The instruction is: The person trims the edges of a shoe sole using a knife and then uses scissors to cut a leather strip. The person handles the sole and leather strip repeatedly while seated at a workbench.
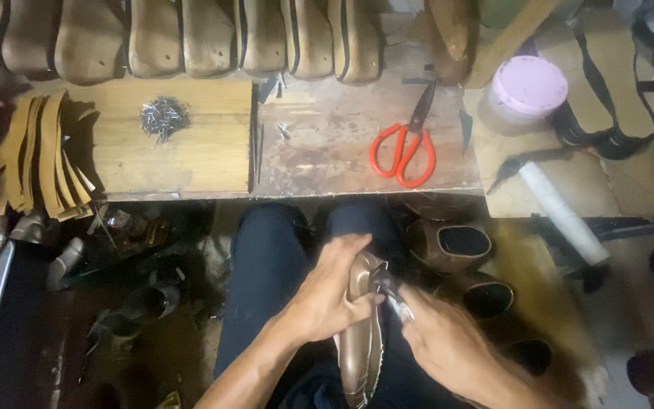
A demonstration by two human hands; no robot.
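Workbench [327, 129] with scissors [404, 148], nails [163, 116]

A worn wooden counter [327, 129] runs across the upper half of the view, its top scratched and stained, with a paler wooden board [191, 144] laid on its left part. To the right, a lighter, cardboard-like surface [569, 182] joins it. Below the counter's edge the floor [54, 348] lies in deep shadow, dark and cluttered, its material hard to tell. The light is dim and warm, brightest on the counter.
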